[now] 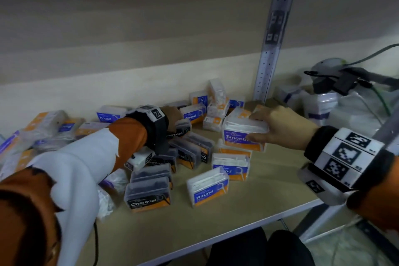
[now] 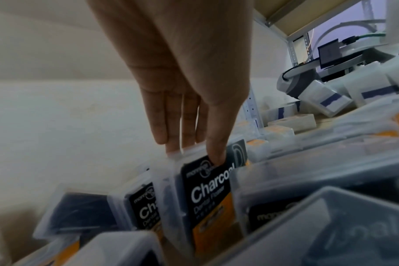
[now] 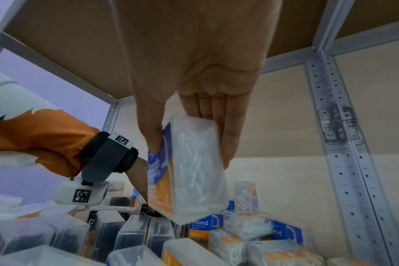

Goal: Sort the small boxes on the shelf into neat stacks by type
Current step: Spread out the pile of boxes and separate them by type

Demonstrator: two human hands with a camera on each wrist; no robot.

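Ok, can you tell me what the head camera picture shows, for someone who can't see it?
The right hand holds up a Smooth box over a shelf of scattered floss boxes, while the left hand grips a black Charcoal box. Blue Round boxes lie nearer the front.

Tan shelf [image 1: 248, 207], pale front edge, perforated metal upright [image 1: 266, 67] at 1 o'clock. Charcoal boxes [image 1: 149, 193] clustered at centre toward 7 o'clock, some upright, some tipped. Round boxes [image 1: 208, 187] at 5 o'clock, more at 12 and 10 o'clock along the back wall. Orange-and-clear packs [image 1: 46, 123] piled at 9 o'clock. White packs with purple stripe [image 1: 319, 106] at 2 o'clock, past the upright.
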